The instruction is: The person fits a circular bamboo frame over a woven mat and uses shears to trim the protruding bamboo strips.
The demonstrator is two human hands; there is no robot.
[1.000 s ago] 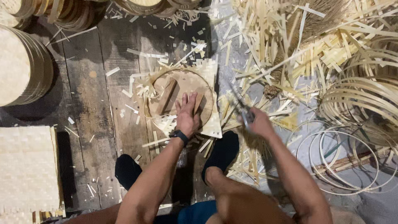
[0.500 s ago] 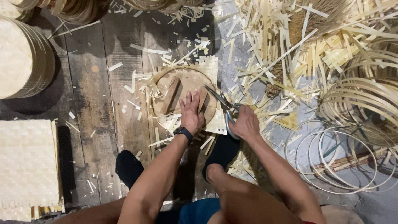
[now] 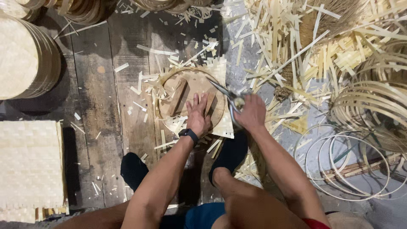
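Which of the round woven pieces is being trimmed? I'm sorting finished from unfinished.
The round woven piece at centre, pinned flat by the left hand; the right hand holds shears at its edge. The stacked discs stand untouched on the left.

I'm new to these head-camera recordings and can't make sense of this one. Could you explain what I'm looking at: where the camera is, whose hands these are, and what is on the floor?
The camera sits on a person's head and looks straight down, so you see their own arms, knees and dark shoes from above. There is no machine, only two bare hands. The left hand, with a dark watch on its wrist, presses flat on a round woven mat held in a thin hoop on the wooden floor. The right hand holds metal shears, blades open, at the mat's right edge. Around them lie cut pale strips, loose hoops on the right, a stack of square woven sheets on the left and stacked round mats above it.
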